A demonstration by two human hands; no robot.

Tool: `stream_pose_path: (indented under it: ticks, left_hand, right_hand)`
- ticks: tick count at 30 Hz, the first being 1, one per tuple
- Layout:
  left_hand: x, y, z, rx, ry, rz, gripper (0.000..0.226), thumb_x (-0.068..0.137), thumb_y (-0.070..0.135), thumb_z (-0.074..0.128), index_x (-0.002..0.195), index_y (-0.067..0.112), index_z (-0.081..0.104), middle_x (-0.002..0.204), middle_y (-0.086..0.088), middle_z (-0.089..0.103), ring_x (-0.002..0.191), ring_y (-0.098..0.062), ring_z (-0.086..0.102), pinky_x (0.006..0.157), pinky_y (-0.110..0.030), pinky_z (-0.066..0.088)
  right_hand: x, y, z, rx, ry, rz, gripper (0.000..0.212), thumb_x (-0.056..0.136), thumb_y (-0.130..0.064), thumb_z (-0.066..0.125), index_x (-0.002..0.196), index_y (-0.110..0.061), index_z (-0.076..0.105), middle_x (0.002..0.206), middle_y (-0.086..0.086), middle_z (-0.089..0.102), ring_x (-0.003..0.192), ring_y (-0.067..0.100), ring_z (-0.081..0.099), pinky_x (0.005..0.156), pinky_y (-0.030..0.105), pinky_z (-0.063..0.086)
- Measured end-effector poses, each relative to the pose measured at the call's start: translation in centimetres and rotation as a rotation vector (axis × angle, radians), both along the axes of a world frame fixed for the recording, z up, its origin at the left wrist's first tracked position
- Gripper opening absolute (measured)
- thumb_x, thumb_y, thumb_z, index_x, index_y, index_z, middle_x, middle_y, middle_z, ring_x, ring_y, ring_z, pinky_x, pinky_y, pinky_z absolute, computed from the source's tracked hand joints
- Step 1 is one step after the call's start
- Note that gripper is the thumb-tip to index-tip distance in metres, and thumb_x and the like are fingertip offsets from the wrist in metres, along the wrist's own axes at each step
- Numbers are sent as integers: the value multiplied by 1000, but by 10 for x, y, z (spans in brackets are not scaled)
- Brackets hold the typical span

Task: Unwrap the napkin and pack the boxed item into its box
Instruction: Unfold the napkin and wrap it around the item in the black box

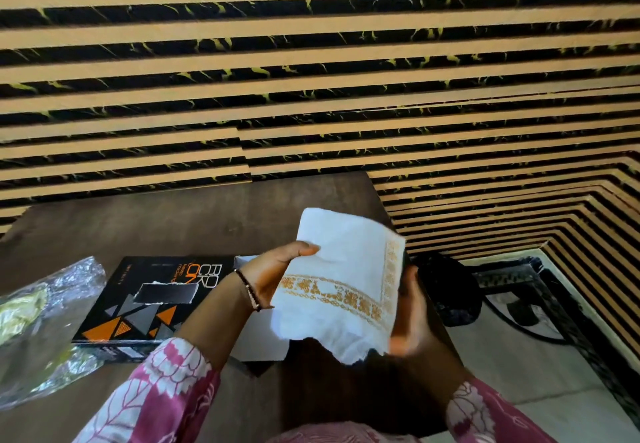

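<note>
I hold a white napkin [341,283] with a gold patterned border up over the table, between both hands. My left hand [273,271] pinches its left edge with the thumb on top. My right hand [410,314] grips its right side from behind, mostly hidden by the paper. Below and to the left lies a black box [145,300] with orange and grey triangles, flat on the brown table [194,221]. A white open part of the box [259,342] shows under my left wrist. What the napkin wraps is hidden.
Crinkled clear plastic wrapping [45,325] lies at the table's left edge. A dark object [446,290] sits beyond the table's right edge, over a patterned rug [540,332]. A striped black and tan wall [311,79] rises right behind the table.
</note>
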State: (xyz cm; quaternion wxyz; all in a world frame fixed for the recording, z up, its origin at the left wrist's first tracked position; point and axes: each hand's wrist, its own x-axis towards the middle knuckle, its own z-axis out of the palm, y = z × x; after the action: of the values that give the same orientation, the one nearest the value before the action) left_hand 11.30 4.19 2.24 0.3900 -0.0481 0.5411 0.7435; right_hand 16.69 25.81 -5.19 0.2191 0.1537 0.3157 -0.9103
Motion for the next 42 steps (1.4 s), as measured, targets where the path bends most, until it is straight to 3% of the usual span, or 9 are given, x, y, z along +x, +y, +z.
stream_pose_path:
  ticks: [4,8,13,25,30,32,34,37,42]
  left_hand:
    - [4,-12,-10,-172,95,-40,45,74,33,64,116,19,60,109,-12,71,97,-29,68,86,-49,55]
    - [9,-13,-2,-309,239,-133,49,73,38,67,120,33,55,97,-3,73,78,-20,70,52,-29,55]
    - [13,-22,7,-345,291,-177,51,74,33,69,118,44,45,105,-5,70,88,-32,68,56,-37,59]
    - [24,-46,12,-477,375,12,49,86,27,65,130,34,45,97,-3,71,72,-21,70,52,-33,56]
    - [22,-99,7,-792,639,226,55,86,34,64,135,22,42,127,-7,59,105,-18,62,90,-38,51]
    - [21,-123,4,-981,806,124,64,81,50,61,135,21,44,134,-5,55,118,-15,54,97,-31,44]
    - [16,-140,-4,-1145,877,-28,67,84,56,52,139,19,39,143,-5,45,133,-19,39,105,-32,34]
    - [8,-154,-27,-1324,937,-223,89,72,72,20,146,22,26,155,-2,25,146,-19,11,117,-48,8]
    - [13,-157,-65,-1481,1053,-258,81,76,68,6,148,32,12,158,5,14,147,-18,1,116,-49,-6]
  right_hand:
    - [-7,21,23,85,32,140,76,71,-73,44,115,-16,67,122,19,64,113,39,60,96,53,46]
    - [-12,21,37,330,63,281,46,67,-36,74,104,-11,68,97,14,75,87,28,72,77,42,57]
    - [-11,15,41,399,61,320,25,78,-7,65,103,-8,64,87,14,75,74,26,73,66,37,61]
    - [-9,-7,38,256,74,276,70,48,-1,86,114,0,60,87,16,74,75,28,73,61,35,60]
    - [-6,-32,31,232,51,17,51,6,-20,95,47,0,70,48,9,68,43,18,67,36,23,51]
    - [1,-38,29,209,46,38,27,39,-17,94,44,-4,71,47,7,68,41,15,66,34,22,49]
    - [12,-38,22,294,9,53,38,92,-3,50,65,-11,76,58,-1,73,52,9,70,42,20,52]
    - [14,-46,23,349,-29,187,20,92,3,47,104,-6,60,76,0,77,71,13,74,55,22,56]
    - [-14,-76,39,628,-169,375,20,84,11,54,103,6,60,63,10,74,57,19,71,46,20,52]
